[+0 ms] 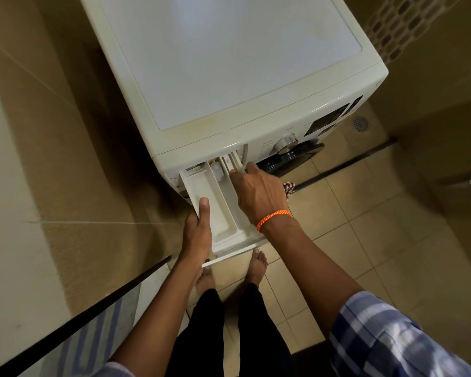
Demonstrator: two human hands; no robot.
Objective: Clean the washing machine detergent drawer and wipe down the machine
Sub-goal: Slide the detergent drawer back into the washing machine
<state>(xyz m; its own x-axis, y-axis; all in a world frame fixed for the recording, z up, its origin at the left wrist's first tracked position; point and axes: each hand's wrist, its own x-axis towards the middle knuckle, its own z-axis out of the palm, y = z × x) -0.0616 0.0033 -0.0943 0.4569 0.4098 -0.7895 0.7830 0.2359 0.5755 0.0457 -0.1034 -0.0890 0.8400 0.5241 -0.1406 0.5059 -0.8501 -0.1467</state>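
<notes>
Detergent drawer (220,213) pulled far out of washing machine (229,77), centre of frame. Left hand (197,229) grips drawer's left wall, thumb on top. Right hand (259,194) reaches into rear compartments, fingers curled; grip unclear.

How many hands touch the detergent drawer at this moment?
2. The left hand grips the left wall of the pulled-out detergent drawer, thumb inside the large compartment. The right hand reaches into the back right part; its fingertips are partly hidden there.
</notes>
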